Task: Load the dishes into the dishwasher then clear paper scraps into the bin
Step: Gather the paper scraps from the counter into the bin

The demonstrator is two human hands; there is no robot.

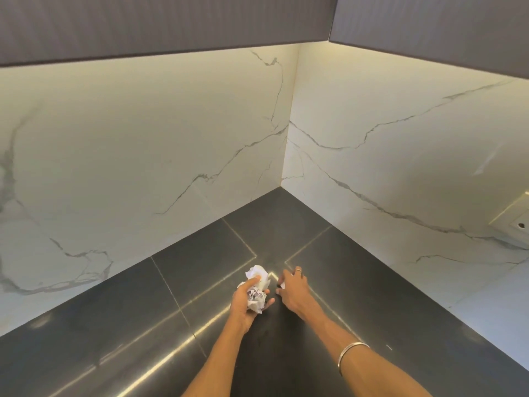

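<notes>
My left hand holds a bunch of crumpled white paper scraps just above the dark countertop, thumb pressed on top of them. My right hand reaches down beside it, palm down, and its fingertips pinch a small white paper scrap on the counter. A ring sits on one finger and a metal bangle on that wrist. No dishes, dishwasher or bin are in view.
The counter runs into a corner between two white marble-patterned walls. Dark upper cabinets hang overhead. A wall socket sits at the right edge.
</notes>
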